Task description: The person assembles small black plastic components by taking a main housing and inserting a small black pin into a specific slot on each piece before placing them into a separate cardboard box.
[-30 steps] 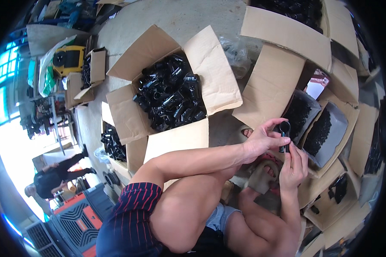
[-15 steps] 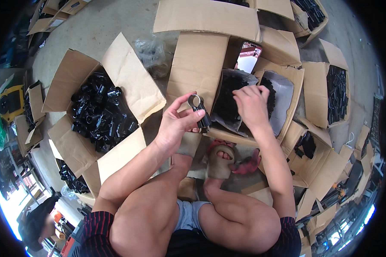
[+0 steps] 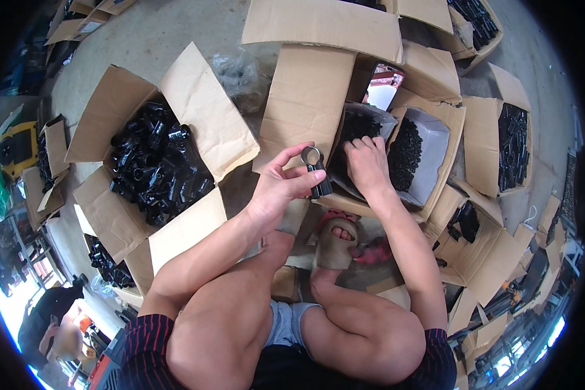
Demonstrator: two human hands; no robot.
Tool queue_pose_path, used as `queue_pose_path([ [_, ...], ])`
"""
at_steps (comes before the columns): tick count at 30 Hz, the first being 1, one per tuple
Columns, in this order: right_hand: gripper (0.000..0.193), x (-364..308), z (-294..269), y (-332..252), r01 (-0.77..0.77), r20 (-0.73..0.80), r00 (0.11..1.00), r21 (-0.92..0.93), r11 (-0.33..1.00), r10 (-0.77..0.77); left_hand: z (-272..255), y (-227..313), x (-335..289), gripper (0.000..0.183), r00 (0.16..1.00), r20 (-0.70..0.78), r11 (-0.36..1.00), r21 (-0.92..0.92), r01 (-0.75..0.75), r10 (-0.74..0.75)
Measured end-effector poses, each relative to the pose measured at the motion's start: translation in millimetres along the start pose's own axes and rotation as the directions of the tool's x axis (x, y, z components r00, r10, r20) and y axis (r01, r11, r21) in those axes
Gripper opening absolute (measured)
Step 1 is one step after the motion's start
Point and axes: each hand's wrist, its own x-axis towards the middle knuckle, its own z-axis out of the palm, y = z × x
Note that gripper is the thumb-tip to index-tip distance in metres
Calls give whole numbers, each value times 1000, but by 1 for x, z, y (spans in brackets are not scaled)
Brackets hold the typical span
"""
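Note:
My left hand (image 3: 281,188) pinches a black tube-shaped part with a ring (image 3: 315,172) at its upper end, held up in front of the open carton. My right hand (image 3: 368,168) is over the left grey tray (image 3: 382,117), its fingers bent down and drawn together among small black pieces (image 3: 357,127). Its fingertips are hidden, so whether a piece is between them does not show. Beside it, the right grey tray (image 3: 435,140) holds more small black pieces (image 3: 405,153). Both trays sit inside the cardboard box (image 3: 452,156).
A phone (image 3: 383,86) leans behind the trays. To my left stands an open carton (image 3: 205,110) heaped with shiny black tubular parts (image 3: 156,166). More cartons (image 3: 481,140) of black parts line the right. A clear plastic bag (image 3: 237,75) lies behind. Another person (image 3: 49,325) is at far left.
My right hand has shifted left, from between the two trays to the left one, uncovering pieces in the right tray. My left hand keeps hold of the ringed part.

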Motion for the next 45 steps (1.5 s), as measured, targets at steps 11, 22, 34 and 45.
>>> queue_pose_path([
  [11, 15, -49, -86, -47, -100, -92, 931, 867, 488, 354, 5, -1, -2, 72, 974, 125, 982, -5, -189, 188],
  [22, 12, -64, -68, -52, 2, -199, 904, 886, 463, 378, 21, -1, -14, 67, 897, 264, 891, 197, -410, 354],
  [34, 26, -73, -47, -65, -322, 366, 795, 930, -174, 483, 47, -3, -18, 74, 754, 395, 108, 848, -519, 524],
  [45, 39, -80, -49, -20, -305, 338, 850, 941, -147, 404, 35, -14, -4, 45, 946, 315, 971, 239, 2, -79],
])
